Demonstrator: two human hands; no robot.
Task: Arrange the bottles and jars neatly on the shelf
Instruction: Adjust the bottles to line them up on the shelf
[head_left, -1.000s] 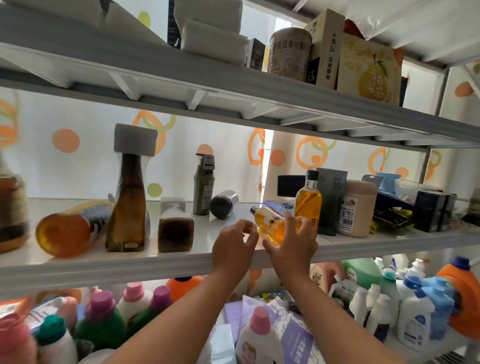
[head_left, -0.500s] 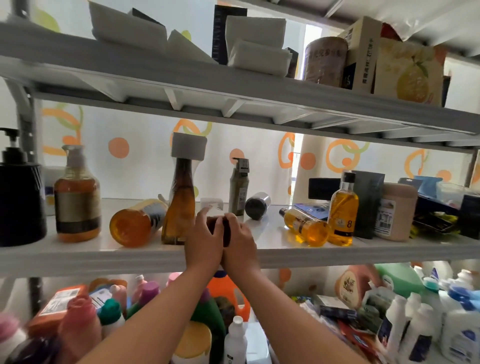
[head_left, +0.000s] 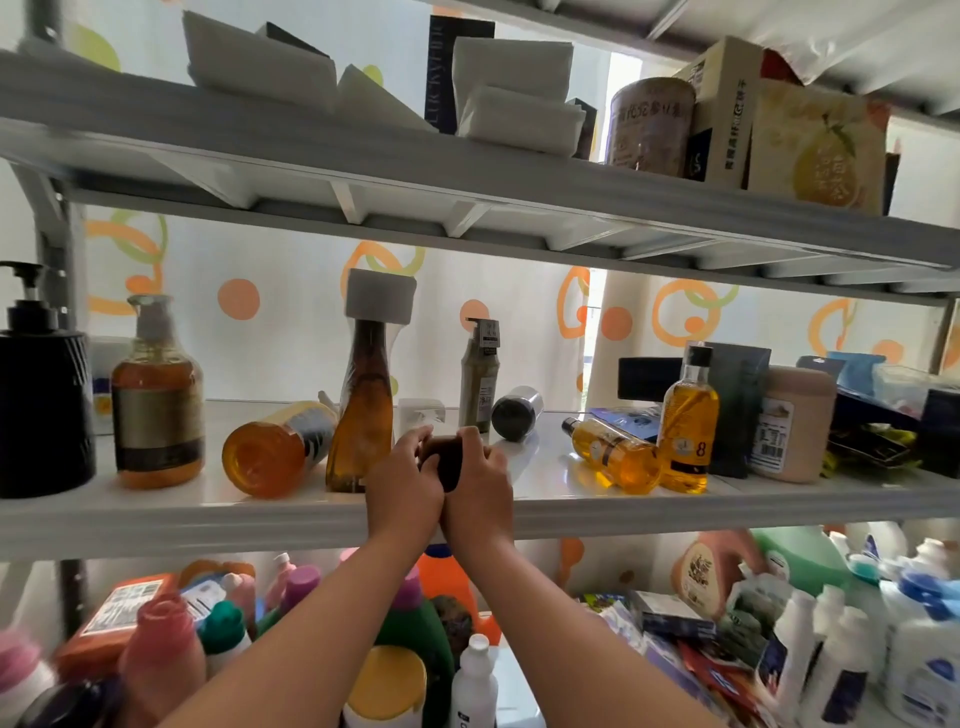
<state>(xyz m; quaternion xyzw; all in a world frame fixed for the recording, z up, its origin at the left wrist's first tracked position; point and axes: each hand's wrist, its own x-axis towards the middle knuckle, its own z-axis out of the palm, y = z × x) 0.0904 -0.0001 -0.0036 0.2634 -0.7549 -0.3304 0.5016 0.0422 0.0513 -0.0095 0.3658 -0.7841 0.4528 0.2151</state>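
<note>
Head view: at frame centre the left hand (head_left: 402, 486) and right hand (head_left: 480, 493) curled around a small dark bottle (head_left: 450, 464), gripping it from both sides at the front of the middle shelf (head_left: 156, 519). It seemed best kept upright and set squarely beside the tall amber bottle (head_left: 361, 415) without knocking it. Further left, an orange bottle (head_left: 267, 454) lay on its side, full of amber liquid. Right of centre, a yellow bottle (head_left: 615, 454) holding golden liquid also lay tipped.

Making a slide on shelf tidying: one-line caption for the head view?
Left hand and right hand grip a small dark bottle at the middle shelf.
</note>
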